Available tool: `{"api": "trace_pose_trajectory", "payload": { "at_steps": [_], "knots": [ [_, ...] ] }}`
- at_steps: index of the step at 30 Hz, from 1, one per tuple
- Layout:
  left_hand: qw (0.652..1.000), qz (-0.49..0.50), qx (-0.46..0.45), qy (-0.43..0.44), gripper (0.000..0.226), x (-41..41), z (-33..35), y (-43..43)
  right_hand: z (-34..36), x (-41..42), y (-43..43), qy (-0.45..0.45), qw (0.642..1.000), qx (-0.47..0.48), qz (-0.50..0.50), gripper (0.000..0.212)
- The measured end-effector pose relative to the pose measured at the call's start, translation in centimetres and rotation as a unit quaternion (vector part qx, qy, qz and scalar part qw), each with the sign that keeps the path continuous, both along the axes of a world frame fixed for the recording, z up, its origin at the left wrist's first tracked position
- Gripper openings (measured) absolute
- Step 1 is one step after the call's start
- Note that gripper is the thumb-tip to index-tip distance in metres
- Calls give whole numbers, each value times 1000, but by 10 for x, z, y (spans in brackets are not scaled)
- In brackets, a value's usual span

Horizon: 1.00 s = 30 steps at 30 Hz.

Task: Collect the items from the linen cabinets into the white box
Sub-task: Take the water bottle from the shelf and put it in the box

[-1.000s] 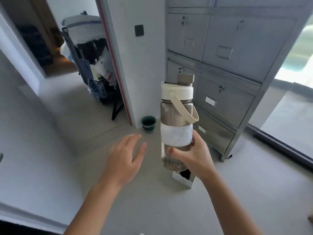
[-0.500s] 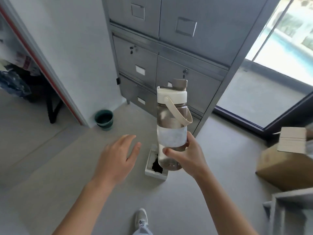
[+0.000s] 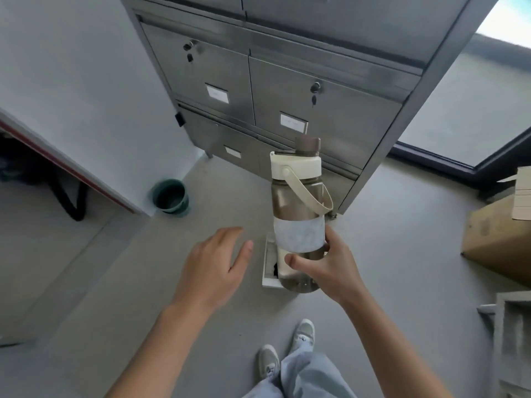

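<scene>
My right hand (image 3: 324, 271) grips the lower part of a brown see-through water bottle (image 3: 297, 208) with a cream lid, a cream carry strap and a white band, held upright. Directly below it on the floor lies a small white box (image 3: 268, 264), mostly hidden behind the bottle, with something dark inside. My left hand (image 3: 214, 265) hovers open to the left of the box, fingers relaxed, holding nothing. The grey metal cabinet (image 3: 287, 81) stands just behind, its drawers closed.
A green bucket (image 3: 171, 196) sits by the white wall at the left. A cardboard box (image 3: 500, 234) and a grey tray-like frame (image 3: 514, 340) are at the right. My shoes (image 3: 287, 349) are on the grey floor below the box. A glass door is at the far right.
The view has swung right and tilted down, bringing the cabinet, the white box and my feet closer. The bottle stays in my right hand above the box; my left hand remains open.
</scene>
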<state>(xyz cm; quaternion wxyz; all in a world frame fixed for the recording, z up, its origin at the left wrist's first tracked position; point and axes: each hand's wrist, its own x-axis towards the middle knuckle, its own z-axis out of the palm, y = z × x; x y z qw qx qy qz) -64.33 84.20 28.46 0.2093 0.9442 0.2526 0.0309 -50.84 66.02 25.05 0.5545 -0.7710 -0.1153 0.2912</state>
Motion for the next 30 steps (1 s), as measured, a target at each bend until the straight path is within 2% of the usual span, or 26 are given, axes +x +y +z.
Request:
{"api": "trace_pose_trajectory", "payload": {
  "at_steps": [5,10,20,25,30],
  "knots": [
    [999,7,-10,34,60,19,-42,23,-51,17,26,43,999,2,1,63],
    [998,5,-29,51,57,31,-110,42,-115,17,43,52,998,-43,2,66],
    [991,-17,-95,93,48,22,-321,68,-312,-29,58,99,989,-85,-69,57],
    [988,-33,-115,100,43,14,-420,48,-406,-35,50,80,988,-113,-71,58],
    [992,-57,-87,71,40,32,-500,42,-484,-6,40,27,992,-105,-69,53]
  ]
}}
